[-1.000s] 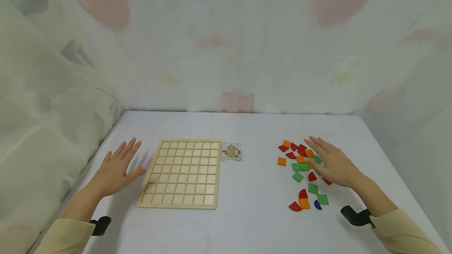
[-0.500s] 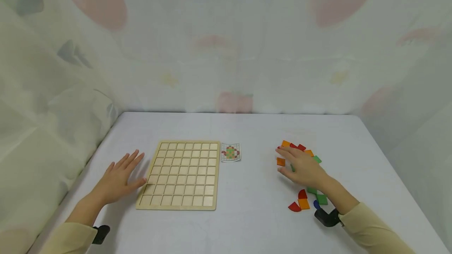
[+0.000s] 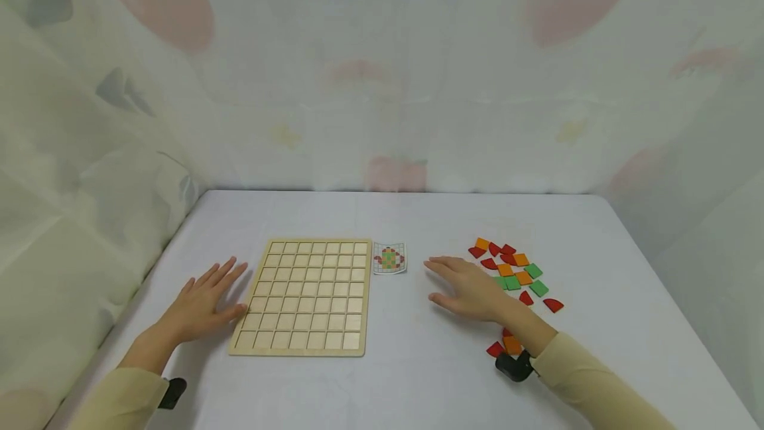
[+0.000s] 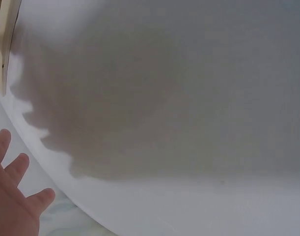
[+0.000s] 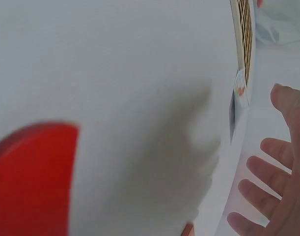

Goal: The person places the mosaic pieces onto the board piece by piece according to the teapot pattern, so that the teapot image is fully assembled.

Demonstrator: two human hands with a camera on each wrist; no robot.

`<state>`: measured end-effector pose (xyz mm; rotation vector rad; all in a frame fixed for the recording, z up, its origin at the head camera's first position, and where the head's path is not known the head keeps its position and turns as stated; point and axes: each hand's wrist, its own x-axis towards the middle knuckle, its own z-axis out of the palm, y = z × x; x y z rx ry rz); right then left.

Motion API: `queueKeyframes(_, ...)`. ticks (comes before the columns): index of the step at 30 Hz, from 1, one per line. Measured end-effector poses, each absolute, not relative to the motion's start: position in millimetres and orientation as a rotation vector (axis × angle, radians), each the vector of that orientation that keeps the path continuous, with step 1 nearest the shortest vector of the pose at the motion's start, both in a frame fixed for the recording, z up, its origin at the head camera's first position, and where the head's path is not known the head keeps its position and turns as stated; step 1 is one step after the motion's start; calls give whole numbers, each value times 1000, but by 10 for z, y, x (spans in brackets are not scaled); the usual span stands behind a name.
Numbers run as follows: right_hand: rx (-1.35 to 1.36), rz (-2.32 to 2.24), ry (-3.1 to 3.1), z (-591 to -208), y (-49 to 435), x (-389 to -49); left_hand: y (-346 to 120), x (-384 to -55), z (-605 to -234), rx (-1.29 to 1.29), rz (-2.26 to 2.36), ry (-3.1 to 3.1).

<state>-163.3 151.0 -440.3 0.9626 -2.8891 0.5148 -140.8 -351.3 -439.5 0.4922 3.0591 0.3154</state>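
Observation:
My left hand (image 3: 199, 304) hovers just off the left edge of a wooden grid board (image 3: 301, 352), fingers spread and holding nothing. The board's square recesses hold no pieces. Against its upper right side lies a small card (image 3: 390, 259) with a teapot-like pattern in red, green and orange. To the right of the card, my right hand (image 3: 471, 289) hovers over the white table with straight, empty fingers. Beyond that hand are scattered flat pieces: orange squares (image 3: 521, 259), green squares (image 3: 539, 288) and red quarter circles (image 3: 553, 305). The right forearm hides some of them.
A red quarter circle (image 5: 32, 182) shows large and close in the right wrist view. The white table (image 3: 418, 377) ends at a patterned cloth (image 3: 465, 118) behind. Black wrist cameras (image 3: 514, 366) hang below both sleeves, the right one overlapping the nearest pieces.
My right hand has swept left from above the coloured pieces to the table between them and the card. My left hand has shifted only slightly, beside the board. The pieces stay put.

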Motion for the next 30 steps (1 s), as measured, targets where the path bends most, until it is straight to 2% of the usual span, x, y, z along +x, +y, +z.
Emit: queueKeyframes(30,1096,403,-2966,-4512,705,-1898,-3441,-1471,-4481,646,329,2999)
